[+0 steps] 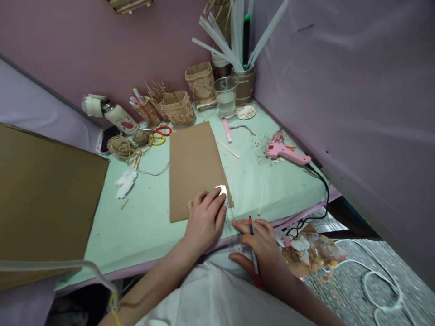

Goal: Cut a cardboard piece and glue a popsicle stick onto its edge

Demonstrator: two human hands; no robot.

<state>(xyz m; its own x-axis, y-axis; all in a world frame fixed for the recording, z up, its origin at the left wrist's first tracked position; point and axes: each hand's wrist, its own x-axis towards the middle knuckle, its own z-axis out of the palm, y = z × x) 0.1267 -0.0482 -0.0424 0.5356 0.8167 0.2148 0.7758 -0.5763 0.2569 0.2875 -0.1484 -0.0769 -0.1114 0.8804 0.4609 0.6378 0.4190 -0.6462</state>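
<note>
A flat brown sheet of cardboard (193,165) lies on the pale green tabletop. My left hand (205,221) rests at its near right corner, fingers bent and pressing on a clear ruler (230,226). The ruler runs from the cardboard's edge toward my lap, and glare whitens its far end. Beside its near part is my right hand (267,246), with a red and black pen (254,258) tucked between the fingers, upper end pointing away from me. The right index fingertip meets the ruler's side. Part of the ruler is hidden under my left hand.
On the right lies a pink glue gun (287,153), its cord hanging over the edge. A pink cutter (227,130) and wooden stick (229,149) lie beyond the cardboard. A cup of liquid (226,99), woven baskets (178,108), scissors (159,135) and twine (120,148) line the back.
</note>
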